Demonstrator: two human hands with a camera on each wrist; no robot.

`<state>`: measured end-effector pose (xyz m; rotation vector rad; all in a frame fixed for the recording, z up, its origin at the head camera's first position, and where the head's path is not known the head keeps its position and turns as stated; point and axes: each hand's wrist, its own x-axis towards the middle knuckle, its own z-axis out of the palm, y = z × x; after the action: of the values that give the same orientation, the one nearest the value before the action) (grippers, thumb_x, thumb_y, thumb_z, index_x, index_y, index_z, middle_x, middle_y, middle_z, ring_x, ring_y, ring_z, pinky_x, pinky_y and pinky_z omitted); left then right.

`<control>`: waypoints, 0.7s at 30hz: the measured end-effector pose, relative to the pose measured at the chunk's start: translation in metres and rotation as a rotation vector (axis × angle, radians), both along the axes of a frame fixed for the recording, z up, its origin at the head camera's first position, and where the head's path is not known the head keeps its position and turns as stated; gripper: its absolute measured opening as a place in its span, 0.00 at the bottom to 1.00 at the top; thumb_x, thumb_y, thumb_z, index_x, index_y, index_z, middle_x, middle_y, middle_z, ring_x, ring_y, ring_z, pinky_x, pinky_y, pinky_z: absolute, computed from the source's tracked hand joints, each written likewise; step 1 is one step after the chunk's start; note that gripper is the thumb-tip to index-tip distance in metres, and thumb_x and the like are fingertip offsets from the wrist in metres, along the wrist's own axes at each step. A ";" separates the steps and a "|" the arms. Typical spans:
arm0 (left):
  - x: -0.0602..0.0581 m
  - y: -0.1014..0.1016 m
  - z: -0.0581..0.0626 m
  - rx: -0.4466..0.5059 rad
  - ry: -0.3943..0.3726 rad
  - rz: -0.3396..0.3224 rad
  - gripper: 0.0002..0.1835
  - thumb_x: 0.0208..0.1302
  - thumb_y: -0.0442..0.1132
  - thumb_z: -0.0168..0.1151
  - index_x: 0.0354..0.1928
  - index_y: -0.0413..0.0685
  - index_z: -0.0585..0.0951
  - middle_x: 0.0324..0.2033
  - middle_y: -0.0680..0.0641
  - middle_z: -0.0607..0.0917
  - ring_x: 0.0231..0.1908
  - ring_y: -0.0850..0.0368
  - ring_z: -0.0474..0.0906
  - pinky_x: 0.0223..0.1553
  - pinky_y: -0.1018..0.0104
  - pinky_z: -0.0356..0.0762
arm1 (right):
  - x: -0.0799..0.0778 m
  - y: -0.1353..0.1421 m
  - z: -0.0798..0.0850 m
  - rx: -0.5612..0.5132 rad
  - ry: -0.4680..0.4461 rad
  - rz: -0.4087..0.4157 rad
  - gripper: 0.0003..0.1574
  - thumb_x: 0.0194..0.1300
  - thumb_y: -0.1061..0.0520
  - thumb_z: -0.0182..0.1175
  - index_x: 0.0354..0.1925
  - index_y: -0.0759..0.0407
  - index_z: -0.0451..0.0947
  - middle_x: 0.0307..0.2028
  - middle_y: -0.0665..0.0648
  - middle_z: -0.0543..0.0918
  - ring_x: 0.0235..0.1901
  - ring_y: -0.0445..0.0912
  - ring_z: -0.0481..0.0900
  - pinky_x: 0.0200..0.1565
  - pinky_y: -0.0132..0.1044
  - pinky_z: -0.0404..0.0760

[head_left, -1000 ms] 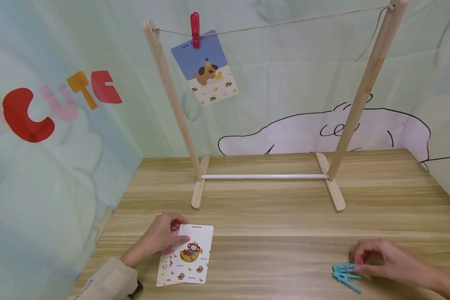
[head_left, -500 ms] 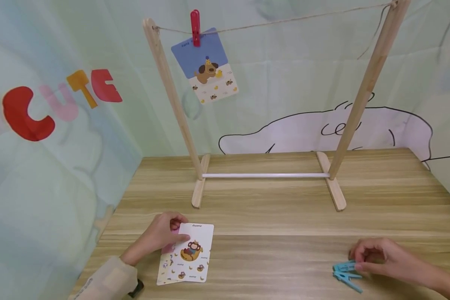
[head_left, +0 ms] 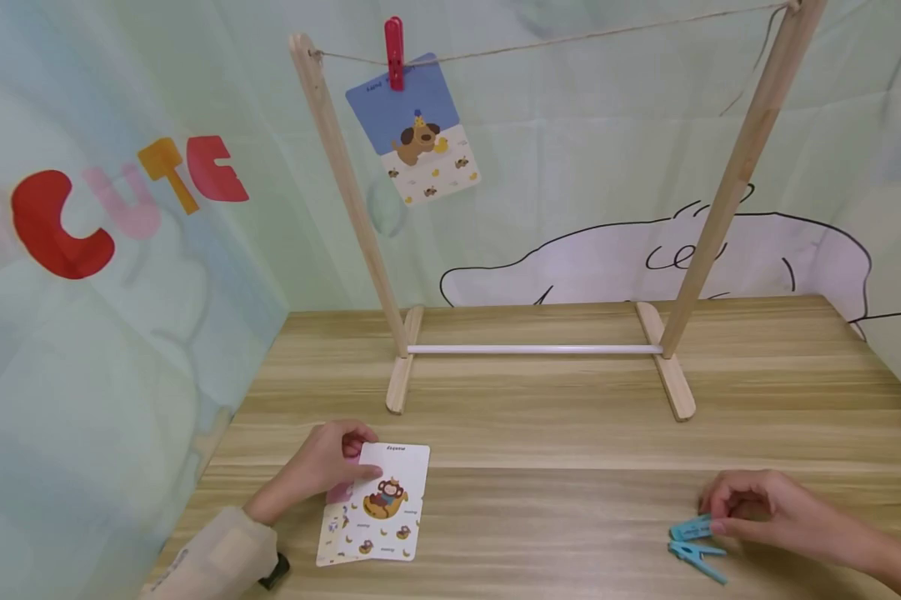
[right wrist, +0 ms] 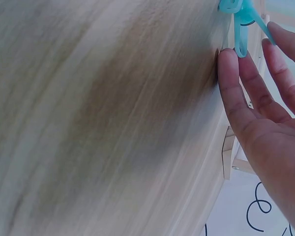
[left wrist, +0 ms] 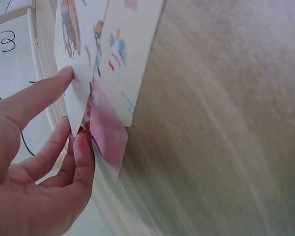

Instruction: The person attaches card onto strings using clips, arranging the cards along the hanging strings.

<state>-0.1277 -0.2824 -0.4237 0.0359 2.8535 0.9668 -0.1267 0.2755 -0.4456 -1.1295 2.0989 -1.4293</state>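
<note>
In the head view, my left hand pinches the top left edge of a white monkey card, thumb on its printed face. Behind it lies a pink and cream card, mostly covered. The left wrist view has the thumb on the front of the white card and fingertips behind its edge. On the right, my right hand pinches a teal clothespin between thumb and fingers. A second teal clothespin lies against it, nearer me. The right wrist view catches the held clothespin only in part.
A wooden stand rises at the back of the table. Its string holds a puppy card, hung by a red clothespin. A white rod joins the feet. Printed cloth encloses the table.
Both hands keep their places on the cards and the clothespin. The head view has shifted very slightly; otherwise nothing has visibly moved.
</note>
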 end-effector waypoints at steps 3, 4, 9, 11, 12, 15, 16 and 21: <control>0.000 0.000 0.000 0.000 -0.006 0.007 0.20 0.39 0.39 0.77 0.37 0.44 0.80 0.27 0.51 0.77 0.29 0.58 0.71 0.28 0.72 0.72 | -0.001 0.000 0.000 -0.016 -0.022 0.012 0.11 0.59 0.71 0.57 0.36 0.57 0.75 0.39 0.57 0.80 0.34 0.42 0.79 0.32 0.34 0.81; -0.001 0.000 0.000 0.001 -0.007 0.010 0.20 0.39 0.39 0.77 0.37 0.44 0.80 0.27 0.51 0.77 0.29 0.58 0.71 0.28 0.72 0.72 | -0.002 0.001 0.000 -0.021 -0.026 0.015 0.11 0.59 0.71 0.57 0.37 0.57 0.75 0.38 0.56 0.80 0.34 0.42 0.79 0.33 0.34 0.81; 0.000 0.000 0.001 0.000 -0.009 0.026 0.21 0.38 0.40 0.77 0.37 0.45 0.81 0.28 0.52 0.78 0.29 0.59 0.73 0.30 0.71 0.73 | -0.004 0.002 -0.003 -0.043 -0.046 0.026 0.11 0.58 0.72 0.58 0.38 0.59 0.75 0.37 0.56 0.80 0.34 0.44 0.79 0.33 0.35 0.81; 0.000 0.000 0.001 0.001 -0.010 0.035 0.21 0.38 0.41 0.78 0.37 0.45 0.81 0.28 0.52 0.79 0.30 0.59 0.73 0.31 0.71 0.74 | -0.005 0.003 -0.003 -0.048 -0.062 0.025 0.11 0.58 0.72 0.58 0.38 0.60 0.75 0.36 0.56 0.80 0.34 0.44 0.80 0.33 0.35 0.82; 0.001 0.001 0.002 0.002 -0.012 0.040 0.21 0.38 0.41 0.78 0.37 0.45 0.81 0.28 0.52 0.79 0.30 0.59 0.74 0.31 0.71 0.74 | -0.005 0.003 -0.002 -0.052 -0.070 0.025 0.11 0.58 0.72 0.58 0.38 0.60 0.75 0.36 0.56 0.80 0.34 0.44 0.80 0.33 0.35 0.82; 0.002 0.001 0.004 0.010 -0.014 0.059 0.22 0.37 0.40 0.78 0.38 0.44 0.81 0.29 0.51 0.80 0.31 0.59 0.75 0.32 0.71 0.75 | -0.007 0.005 -0.001 -0.055 -0.082 0.014 0.11 0.58 0.71 0.59 0.39 0.62 0.76 0.35 0.56 0.81 0.33 0.44 0.80 0.32 0.36 0.82; 0.002 0.002 0.004 0.015 -0.014 0.065 0.22 0.37 0.40 0.78 0.38 0.43 0.81 0.30 0.51 0.80 0.31 0.59 0.75 0.32 0.71 0.76 | -0.007 0.005 -0.001 -0.053 -0.087 0.009 0.11 0.57 0.71 0.59 0.39 0.62 0.76 0.35 0.57 0.81 0.33 0.44 0.80 0.32 0.37 0.82; 0.002 0.000 0.003 0.035 -0.012 0.087 0.24 0.36 0.40 0.78 0.40 0.42 0.81 0.31 0.51 0.81 0.32 0.59 0.76 0.33 0.70 0.77 | -0.008 0.010 -0.001 -0.036 -0.102 -0.021 0.11 0.57 0.71 0.59 0.40 0.62 0.77 0.34 0.56 0.82 0.33 0.44 0.80 0.33 0.36 0.82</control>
<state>-0.1254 -0.2820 -0.4207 -0.0909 2.8484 1.0301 -0.1350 0.2854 -0.4462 -1.0279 2.0285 -1.5073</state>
